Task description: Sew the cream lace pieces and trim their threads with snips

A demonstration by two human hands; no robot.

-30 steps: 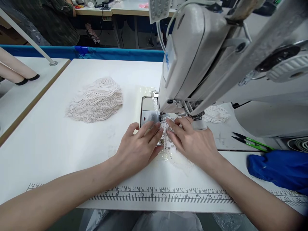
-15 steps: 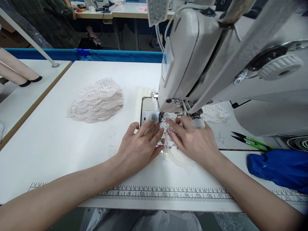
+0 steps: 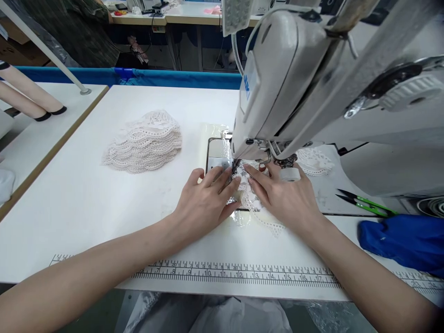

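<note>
A white lace piece (image 3: pixel 258 208) lies under the needle area of the sewing machine (image 3: pixel 270 83), its scalloped edge curving toward the front. My left hand (image 3: pixel 204 199) rests at the lace's left side, fingers spread, fingertips near the presser foot (image 3: pixel 236 165). On the right, my right hand (image 3: pixel 286 196) lies over the lace with fingers apart, pressing it flat. The machine head partly hides the fingertips. A stack of lace pieces (image 3: pixel 144 143) sits on the white table (image 3: pixel 114 208) to the left.
More lace (image 3: pixel 315 162) lies behind my right hand. Green-handled snips (image 3: pixel 367 204) and a blue cloth (image 3: pixel 402 243) are at the right. A printed ruler (image 3: pixel 222 273) runs along the front edge. A person (image 3: pixel 72 32) is at the back left.
The lace's lower edge has drawn slightly inward and toward the machine, with both hands still beside it. The whole view has shifted slightly.
</note>
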